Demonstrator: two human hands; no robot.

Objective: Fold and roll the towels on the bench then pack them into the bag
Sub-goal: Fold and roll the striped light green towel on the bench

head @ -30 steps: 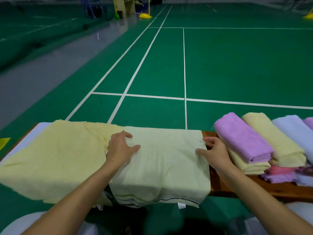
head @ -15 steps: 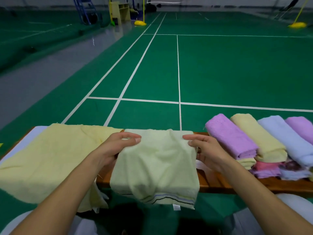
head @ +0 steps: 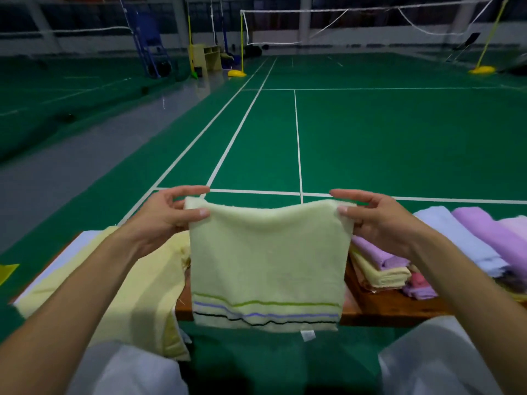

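A pale green towel with green, blue and black stripes near its lower hem hangs folded in the air above the wooden bench. My left hand pinches its top left corner and my right hand pinches its top right corner. A yellow towel lies spread flat on the bench to the left. Rolled and folded towels in purple, pale blue, yellow and pink are piled on the bench at the right. No bag is in view.
The bench stands on a green badminton court with white lines. Far back are nets, yellow post bases and a blue umpire chair. My knees in light trousers sit below the bench edge.
The pale green towel lay flat on the bench under both hands. Both hands took its far corners and lifted it, so it now hangs upright in the air.
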